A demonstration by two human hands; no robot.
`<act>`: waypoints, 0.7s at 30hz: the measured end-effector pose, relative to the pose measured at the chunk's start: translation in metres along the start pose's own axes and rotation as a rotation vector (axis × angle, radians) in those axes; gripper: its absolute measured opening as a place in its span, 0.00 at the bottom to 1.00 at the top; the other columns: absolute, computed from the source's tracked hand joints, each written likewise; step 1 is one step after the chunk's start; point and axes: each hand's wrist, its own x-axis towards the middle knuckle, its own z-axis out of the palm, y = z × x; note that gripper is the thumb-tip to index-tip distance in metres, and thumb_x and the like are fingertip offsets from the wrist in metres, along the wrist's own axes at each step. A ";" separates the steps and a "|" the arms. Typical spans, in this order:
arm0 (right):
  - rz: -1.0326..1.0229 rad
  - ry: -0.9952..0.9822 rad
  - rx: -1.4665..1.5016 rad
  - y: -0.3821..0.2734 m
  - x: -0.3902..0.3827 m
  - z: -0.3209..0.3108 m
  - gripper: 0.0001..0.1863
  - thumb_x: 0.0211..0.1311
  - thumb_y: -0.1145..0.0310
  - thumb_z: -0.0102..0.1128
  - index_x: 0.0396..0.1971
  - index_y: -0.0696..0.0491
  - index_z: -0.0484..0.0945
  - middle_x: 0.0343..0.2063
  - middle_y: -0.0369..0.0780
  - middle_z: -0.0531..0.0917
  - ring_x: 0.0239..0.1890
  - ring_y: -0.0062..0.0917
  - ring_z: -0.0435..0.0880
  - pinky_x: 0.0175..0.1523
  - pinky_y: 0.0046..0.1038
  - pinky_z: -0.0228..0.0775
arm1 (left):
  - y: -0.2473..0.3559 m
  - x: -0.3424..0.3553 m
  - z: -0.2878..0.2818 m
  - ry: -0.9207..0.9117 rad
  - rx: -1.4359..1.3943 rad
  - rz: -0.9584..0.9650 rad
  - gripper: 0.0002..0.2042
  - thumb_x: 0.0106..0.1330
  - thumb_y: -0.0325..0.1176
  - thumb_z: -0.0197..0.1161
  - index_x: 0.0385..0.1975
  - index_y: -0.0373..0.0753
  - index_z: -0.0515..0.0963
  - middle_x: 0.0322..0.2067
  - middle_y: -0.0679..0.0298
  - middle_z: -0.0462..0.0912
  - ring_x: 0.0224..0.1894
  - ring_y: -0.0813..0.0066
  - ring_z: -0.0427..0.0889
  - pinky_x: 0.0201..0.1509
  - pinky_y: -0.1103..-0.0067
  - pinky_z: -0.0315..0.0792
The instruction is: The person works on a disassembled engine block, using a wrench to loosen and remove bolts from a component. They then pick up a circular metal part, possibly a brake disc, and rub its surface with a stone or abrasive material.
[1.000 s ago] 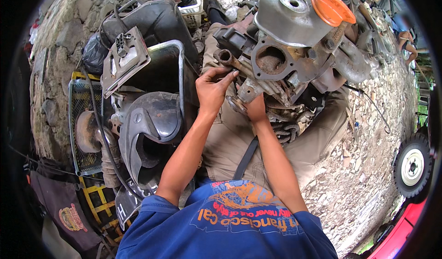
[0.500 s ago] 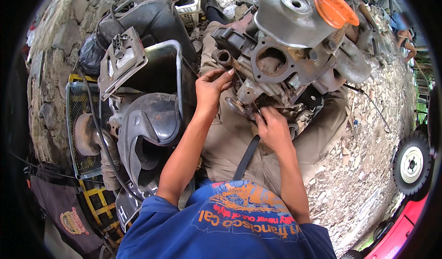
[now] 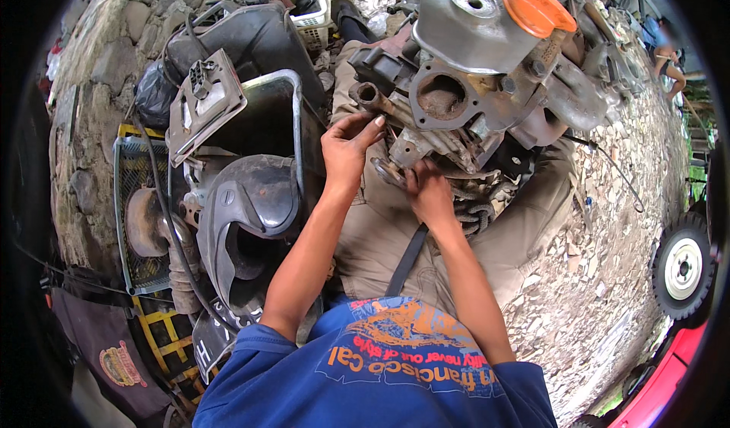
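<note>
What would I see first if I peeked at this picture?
First, the big rusty grey engine at the top middle, resting on the person's lap, with a bright orange cap on top. The left hand touches a pipe sticking out of it, and the right hand works underneath. On the left sits a dark helmet, and at the right edge a small white wheel.

The engine block (image 3: 487,101) rests on the person's lap, far of both hands; the left hand (image 3: 348,150) touches its pipe stub (image 3: 374,97), the right hand (image 3: 427,192) sits right, under it; a helmet (image 3: 255,207) lies left
</note>
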 end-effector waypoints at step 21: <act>-0.313 0.192 0.434 0.036 0.054 0.087 0.14 0.60 0.75 0.62 0.47 0.55 0.81 0.42 0.42 0.83 0.46 0.33 0.81 0.53 0.36 0.69 | 0.003 -0.001 0.003 0.048 0.430 0.396 0.08 0.54 0.23 0.73 0.32 0.27 0.85 0.31 0.59 0.86 0.34 0.79 0.81 0.39 0.82 0.73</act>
